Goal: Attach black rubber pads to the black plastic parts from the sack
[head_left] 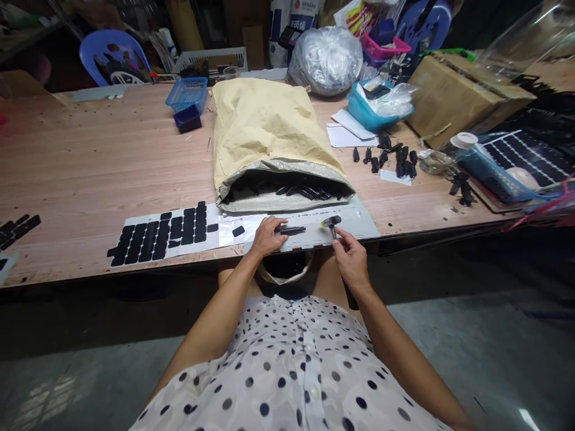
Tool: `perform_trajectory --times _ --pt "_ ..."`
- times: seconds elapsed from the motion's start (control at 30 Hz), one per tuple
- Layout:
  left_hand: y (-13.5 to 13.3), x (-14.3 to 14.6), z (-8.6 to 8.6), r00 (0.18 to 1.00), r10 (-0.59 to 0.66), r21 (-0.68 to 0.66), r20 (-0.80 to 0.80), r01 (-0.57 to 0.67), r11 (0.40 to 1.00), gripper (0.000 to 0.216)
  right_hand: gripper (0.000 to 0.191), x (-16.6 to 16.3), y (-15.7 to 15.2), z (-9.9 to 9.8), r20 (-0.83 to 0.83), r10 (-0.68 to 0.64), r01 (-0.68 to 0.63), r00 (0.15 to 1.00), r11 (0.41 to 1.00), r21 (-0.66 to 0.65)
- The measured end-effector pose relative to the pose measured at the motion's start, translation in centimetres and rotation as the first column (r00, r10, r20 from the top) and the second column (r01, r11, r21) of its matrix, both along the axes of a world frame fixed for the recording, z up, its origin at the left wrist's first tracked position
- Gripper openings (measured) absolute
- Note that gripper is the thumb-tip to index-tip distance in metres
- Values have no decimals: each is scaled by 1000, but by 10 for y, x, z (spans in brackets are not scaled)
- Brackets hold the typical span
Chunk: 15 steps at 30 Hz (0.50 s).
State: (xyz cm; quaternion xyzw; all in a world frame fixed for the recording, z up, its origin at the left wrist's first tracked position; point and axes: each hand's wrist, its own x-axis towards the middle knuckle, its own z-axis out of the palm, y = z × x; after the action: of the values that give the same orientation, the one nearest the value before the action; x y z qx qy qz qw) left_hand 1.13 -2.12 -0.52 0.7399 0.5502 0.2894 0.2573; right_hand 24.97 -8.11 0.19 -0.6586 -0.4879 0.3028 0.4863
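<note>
My right hand (353, 257) is wrapped round the handle of a small mallet (331, 222), which has a dark head and a yellow-green face on its left end. The mallet head is just above a grey-white board (359, 220) at the table's front edge. On that board lies a slim black plastic piece (294, 230), its left end pinched by my left hand (268, 237). Beyond both hands, a large yellow sack (274, 126) lies with its mouth towards me, and several similar black pieces (309, 190) show inside.
Black rounded pads (157, 236) sit in rows on a white sheet at the left. Small black parts (399, 160) are scattered at the right, near a blue basket (375, 114) and a cardboard box (462, 96). Below the table edge, an open bag (284, 278) is between the knees.
</note>
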Motion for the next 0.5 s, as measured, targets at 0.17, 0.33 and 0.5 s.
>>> perform_trajectory --times 0.17,0.33,0.5 --pt "1 0 0 1000 -6 -18 11 6 1000 26 49 -8 -3 0 -20 23 -24 1000 999 -28" --pt "1 -2 -2 1000 -2 -38 14 2 999 16 51 -12 -3 -3 -33 46 -49 998 996 -70" --pt "2 -4 -6 999 9 -21 32 -8 1000 15 50 -16 -3 -3 -49 81 -83 996 996 -41"
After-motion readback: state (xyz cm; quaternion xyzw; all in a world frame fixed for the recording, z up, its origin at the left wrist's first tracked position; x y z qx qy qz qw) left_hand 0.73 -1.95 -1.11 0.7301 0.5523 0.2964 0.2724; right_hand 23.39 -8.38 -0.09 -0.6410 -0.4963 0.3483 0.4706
